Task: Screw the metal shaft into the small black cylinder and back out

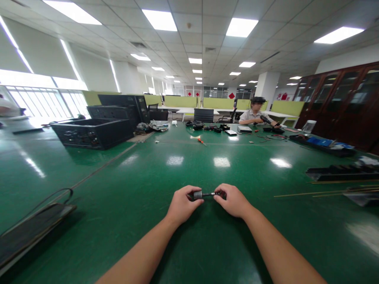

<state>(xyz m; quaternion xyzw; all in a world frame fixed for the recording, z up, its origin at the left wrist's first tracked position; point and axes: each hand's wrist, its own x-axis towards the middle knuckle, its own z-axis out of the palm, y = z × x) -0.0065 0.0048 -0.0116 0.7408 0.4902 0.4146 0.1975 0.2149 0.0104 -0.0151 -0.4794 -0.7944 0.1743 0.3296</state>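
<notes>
Shows at the lower centre of the frame, over the glossy green tabletop (130,228), as a short dark-grey cylinder (197,195) with a slim dark metal rod (208,194) running rightward. Gripped at the cylinder between thumb and fingers of the left hand (181,203); pinched at the rod's far end by the right hand (233,200). Partly hidden at both ends. Looks stiff, probably light, likely smooth enough to roll in a loose grasp; hardly fragile. Probably best taken by the thick cylinder, with only a light pinch on the rod.
</notes>
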